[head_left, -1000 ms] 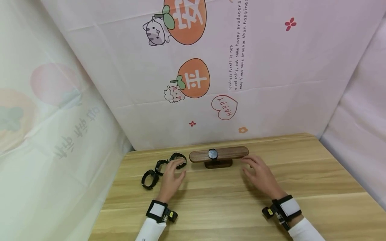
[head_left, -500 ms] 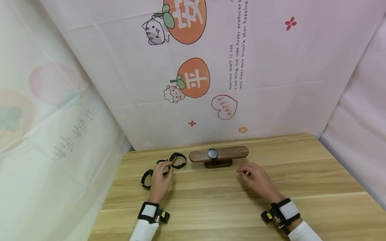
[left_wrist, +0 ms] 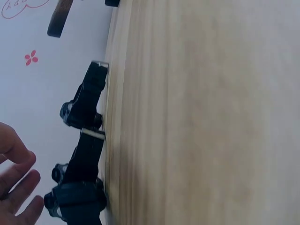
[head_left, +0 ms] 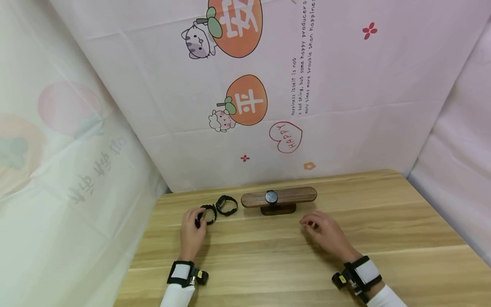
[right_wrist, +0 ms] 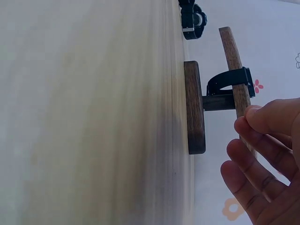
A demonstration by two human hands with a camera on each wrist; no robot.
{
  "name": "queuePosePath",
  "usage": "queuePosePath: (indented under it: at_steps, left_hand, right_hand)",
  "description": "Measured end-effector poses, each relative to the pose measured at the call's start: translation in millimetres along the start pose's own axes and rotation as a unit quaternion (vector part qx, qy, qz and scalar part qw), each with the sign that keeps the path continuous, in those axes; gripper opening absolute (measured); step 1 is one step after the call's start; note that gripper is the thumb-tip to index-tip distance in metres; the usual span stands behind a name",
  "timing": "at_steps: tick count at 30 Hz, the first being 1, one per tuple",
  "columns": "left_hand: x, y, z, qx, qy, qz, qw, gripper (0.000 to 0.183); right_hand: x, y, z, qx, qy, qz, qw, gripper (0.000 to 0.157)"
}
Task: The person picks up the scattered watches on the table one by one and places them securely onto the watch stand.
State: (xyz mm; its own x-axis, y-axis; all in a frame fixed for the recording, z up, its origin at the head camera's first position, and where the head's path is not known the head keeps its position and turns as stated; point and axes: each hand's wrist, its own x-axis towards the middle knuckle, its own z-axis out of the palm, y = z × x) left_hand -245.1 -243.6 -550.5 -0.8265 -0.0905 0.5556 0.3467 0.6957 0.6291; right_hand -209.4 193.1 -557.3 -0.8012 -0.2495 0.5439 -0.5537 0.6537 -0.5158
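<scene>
My left hand (head_left: 192, 234) is over the leftmost of three black watches, its fingers loosely bent. It hides most of that watch; a dark bit shows beside the fingertips. The middle watch (head_left: 215, 209) and the right watch (head_left: 221, 201) stand on their looped straps. In the left wrist view, the fingertips are close beside the nearest watch (left_wrist: 77, 199). My right hand (head_left: 327, 234) hovers in front of a wooden watch stand (head_left: 297, 195), thumb against index finger with nothing between them. A round-faced watch (head_left: 271, 196) is strapped round the stand's bar.
The wooden table (head_left: 261, 264) runs back to a printed white cloth (head_left: 345, 106) hanging behind it. Another cloth (head_left: 76, 170) hangs along the left side. Each wrist wears a strapped camera, such as the right wrist camera (head_left: 339, 279).
My left hand has moved left from the right watch to the leftmost one, uncovering the other two. My right hand has drawn slightly back from the stand's right end, thumb and index finger coming together.
</scene>
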Motion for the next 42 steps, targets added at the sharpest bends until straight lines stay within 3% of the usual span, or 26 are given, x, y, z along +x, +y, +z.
queuePosePath:
  at_steps: [8,12,16,24,33,42]
  left_hand:
    - [-1.2,-6.5,-10.7,0.035,0.015,-0.025,0.999,0.03]
    - [0.5,-8.0,-17.1,0.051,0.014,-0.06,0.9968,0.033]
    - [2.5,-9.1,-21.5,0.054,-0.001,-0.096,0.9939,0.036]
    - [2.1,-15.2,-26.0,0.051,-0.034,-0.129,0.9898,0.042]
    - [2.3,-22.5,-30.0,0.072,-0.078,-0.19,0.9761,0.042]
    - [-1.4,-25.2,-30.0,0.09,-0.069,-0.186,0.9761,0.024]
  right_hand:
    - [-1.5,-3.0,2.3,-0.002,-0.013,0.0,1.0,0.022]
    - [-1.1,-4.1,3.0,-0.003,-0.016,0.002,1.0,0.022]
    - [-1.2,-5.8,2.2,-0.001,-0.018,0.003,1.0,0.022]
    - [-1.4,-7.8,2.8,0.006,-0.026,0.006,1.0,0.018]
    - [-2.2,-7.4,4.2,0.017,-0.031,0.009,0.999,0.018]
    - [-1.7,-8.5,3.5,0.019,-0.039,0.019,0.999,0.016]
